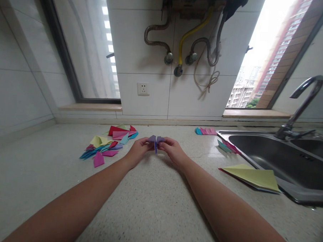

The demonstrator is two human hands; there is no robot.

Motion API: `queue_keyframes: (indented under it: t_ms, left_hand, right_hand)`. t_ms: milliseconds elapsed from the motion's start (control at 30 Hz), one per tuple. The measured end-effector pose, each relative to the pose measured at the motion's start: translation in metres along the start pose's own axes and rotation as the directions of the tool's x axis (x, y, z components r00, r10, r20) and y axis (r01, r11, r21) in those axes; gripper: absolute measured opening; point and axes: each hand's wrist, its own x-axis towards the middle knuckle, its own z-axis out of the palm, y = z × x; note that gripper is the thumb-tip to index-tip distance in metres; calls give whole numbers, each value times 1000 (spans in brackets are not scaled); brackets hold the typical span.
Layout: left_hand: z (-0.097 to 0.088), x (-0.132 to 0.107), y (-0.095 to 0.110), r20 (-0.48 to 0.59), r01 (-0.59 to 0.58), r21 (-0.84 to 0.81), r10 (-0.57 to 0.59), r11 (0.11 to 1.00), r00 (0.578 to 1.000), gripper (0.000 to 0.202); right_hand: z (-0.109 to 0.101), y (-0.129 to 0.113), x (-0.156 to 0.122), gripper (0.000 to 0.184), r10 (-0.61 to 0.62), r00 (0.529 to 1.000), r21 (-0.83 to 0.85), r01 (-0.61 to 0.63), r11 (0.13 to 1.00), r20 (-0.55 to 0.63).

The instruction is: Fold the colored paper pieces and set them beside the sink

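A small purple folded-paper piece (156, 143), shaped like a paper plane with two wings and a keel pointing down, is held just above the countertop. My left hand (139, 150) pinches its left wing between thumb and fingers. On the other side, my right hand (173, 151) grips the right wing the same way. To the left lies a loose pile of colourful folded papers (106, 148) in yellow, red, pink, blue and purple. A large yellow paper plane (251, 175) rests at the right, close to the sink.
A steel sink (252, 153) with a curved faucet (301, 105) is set in the countertop (147, 206) at right. Small folded papers (206, 131) stand in a row by its back corner; green and pink ones (228, 146) lie at its edge. A socket (143, 89) is on the wall.
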Motion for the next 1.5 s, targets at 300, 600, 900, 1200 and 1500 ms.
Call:
queue_keyframes:
  t_ms: [300,600,900,1200,1500]
  left_hand:
    - [1,1,8,-18,-92,152,95,984,995,21]
    - [-1,4,9,-40,-130,204,141,970,989,25]
    - [-7,3,10,60,-242,290,235,926,970,17]
    - [-13,5,8,111,-259,275,237,926,965,19]
    - [-2,3,17,58,-189,148,182,971,982,13]
  right_hand:
    - [-2,0,0,21,-60,998,-176,59,983,-4]
    - [3,-8,-4,19,-140,990,-173,133,976,-29]
    - [1,-13,-4,16,-181,983,-252,184,950,35]
    - [-1,-15,-4,24,-174,982,-259,187,948,70]
    - [5,-20,-7,21,-173,984,-207,178,962,42]
